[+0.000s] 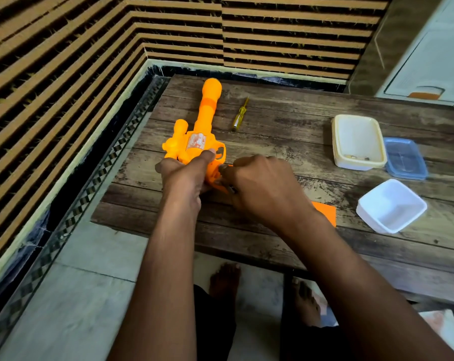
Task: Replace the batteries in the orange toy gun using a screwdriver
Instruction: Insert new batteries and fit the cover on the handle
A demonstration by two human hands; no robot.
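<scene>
One view only, from the head camera. Saw the gun (194, 142) lying flat on the table (272, 243), near the left edge, barrel pointing away toward the striped wall (64, 74) and grip end turned toward the person. Found the left hand (184, 175) wrapped around the rear of the body, thumb laid along the top beside the trigger guard, other fingers tucked underneath and out of sight. Found the right hand (262, 186) curled over from the right, knuckles up, fingertips drawn together against the grip. Made out a small dark spot at those fingertips; could not tell what it was, nor whether anything sat pinched between them.

Noted the screwdriver (240, 114), yellow handle, lying on the table just right of the barrel, roughly parallel to it, touched by neither hand. Spotted a flat orange piece (325, 213) on the table, partly hidden under the right wrist.

Counted three plastic things farther right, well apart from the gun: a cream tub (351, 164) with something small in its bottom, too blurred to name; a blue lid (404, 157) right against that tub's right side; a white tub (377, 222) nearer the front edge, tilted a little, apart from the other two.

Glimpsed bare feet (224, 280) on the pale floor below the table's front edge.
</scene>
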